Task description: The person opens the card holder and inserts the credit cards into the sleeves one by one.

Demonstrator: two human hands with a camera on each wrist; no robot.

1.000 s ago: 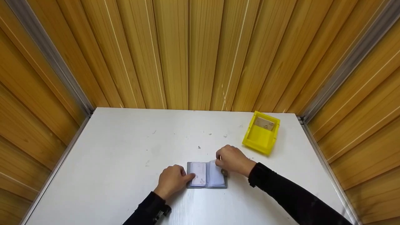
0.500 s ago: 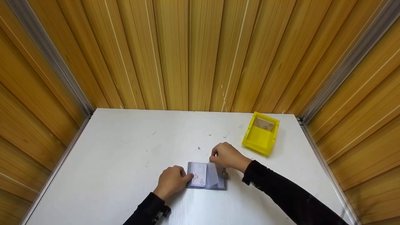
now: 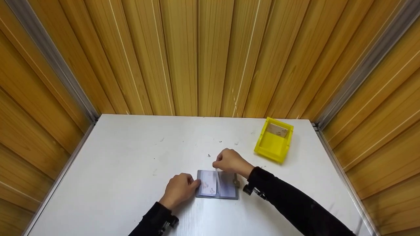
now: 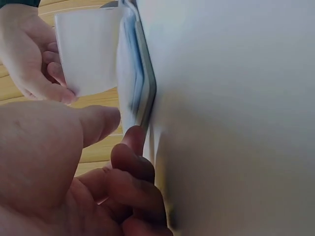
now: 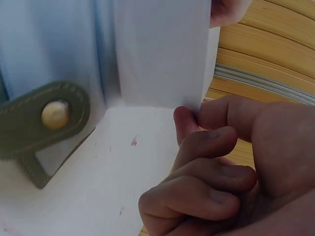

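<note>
A grey card holder (image 3: 227,197) lies spread on the white table in the head view, with clear sleeve pages. Its left side shows a pale card (image 3: 208,182) with a small floral print. My right hand (image 3: 228,161) pinches the upper corner of a translucent sleeve page (image 5: 162,54) between thumb and index finger; the page stands nearly upright at the fold. My left hand (image 3: 179,189) is at the holder's left edge, an index fingertip (image 4: 134,136) against the cover and the thumb slightly raised. On the right edge sits an olive strap (image 5: 74,105) with a brass snap, unfastened.
At the table's back right stands a yellow bin (image 3: 271,151) with a card (image 3: 277,129) leaning inside its far end. Wood-panelled walls (image 3: 210,59) enclose the white table (image 3: 131,157) at the back and both sides.
My right hand has moved left, turning the sleeve page up from the right side toward the fold. The left thumb has drawn back from the card page to the holder's edge.
</note>
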